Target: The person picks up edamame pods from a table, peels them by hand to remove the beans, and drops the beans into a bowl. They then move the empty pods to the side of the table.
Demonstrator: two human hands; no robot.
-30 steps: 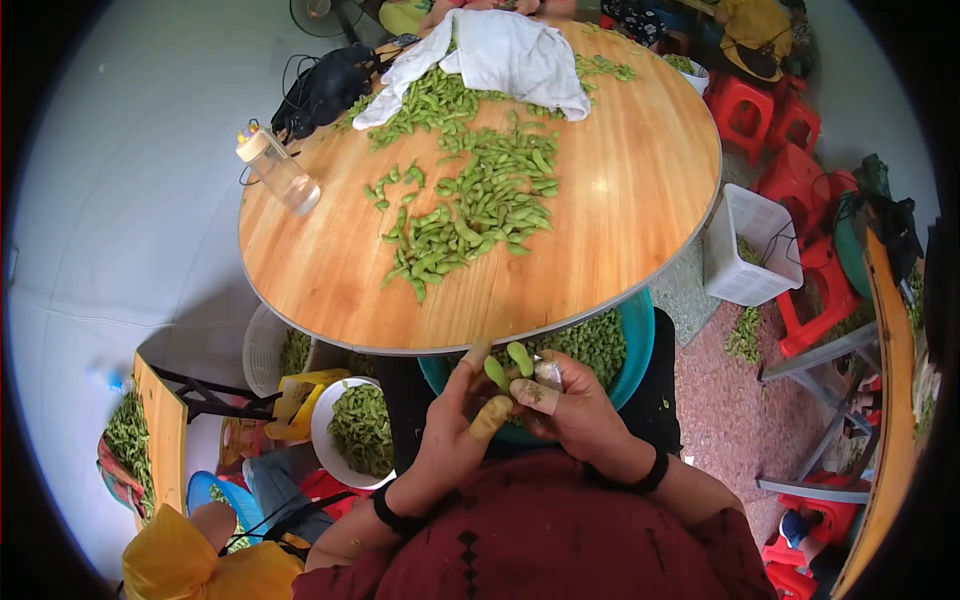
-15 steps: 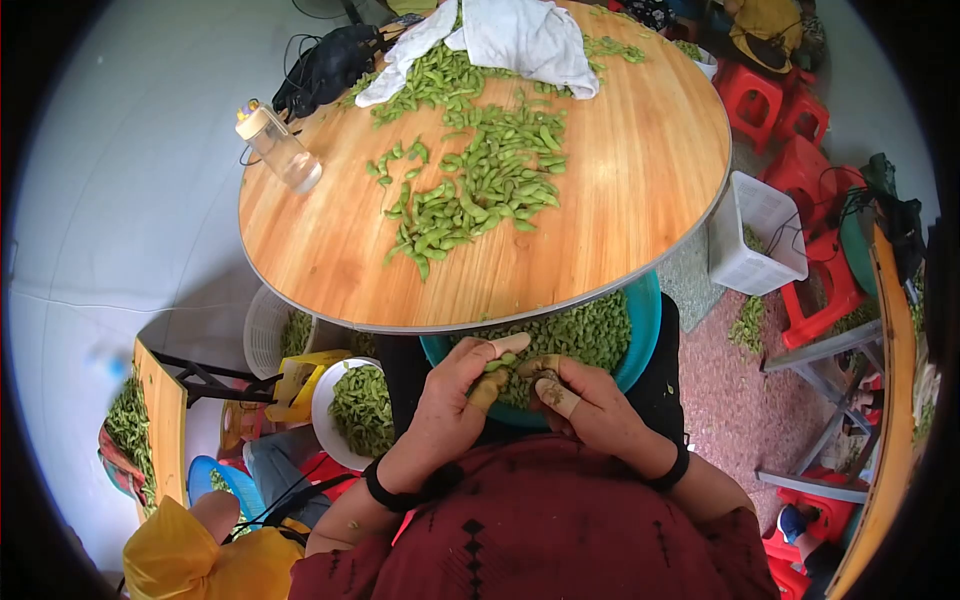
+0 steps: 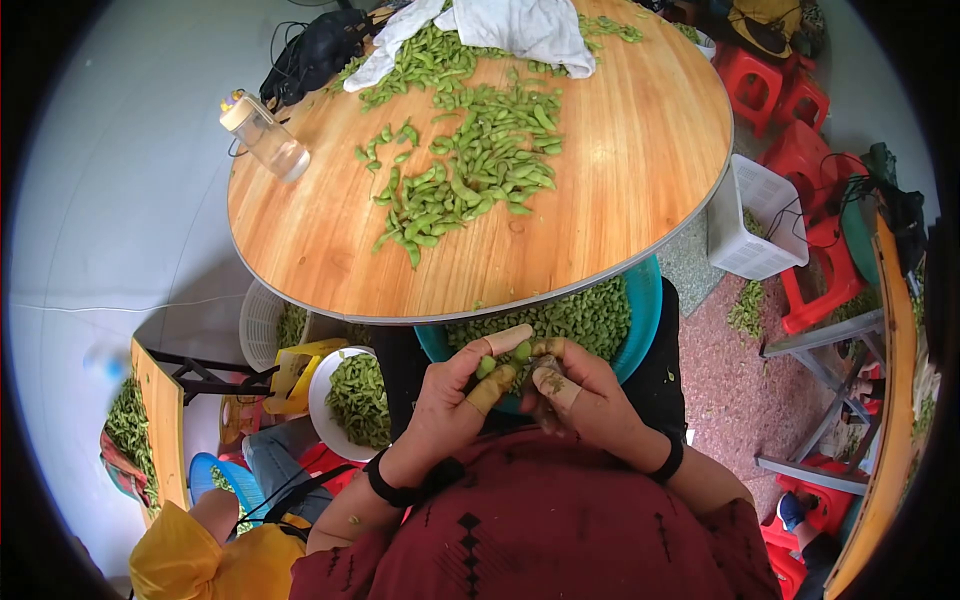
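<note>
Green bean pods lie in a loose pile on the round wooden table. Below its near edge, a teal basin holds many small green beans. My left hand, with tape on thumb and finger, is closed on a green pod above the basin. Close against it, my right hand also has taped fingers and is closed at the pod's right end; what its fingertips hold is hidden.
A bottle, a black bag and a white cloth are on the table. A white bowl of pods stands left, a white crate right. Someone in yellow is at lower left.
The pod between my hands has shifted and now points more upward. My hands stay close together, and the table sits slightly further left and higher in view.
</note>
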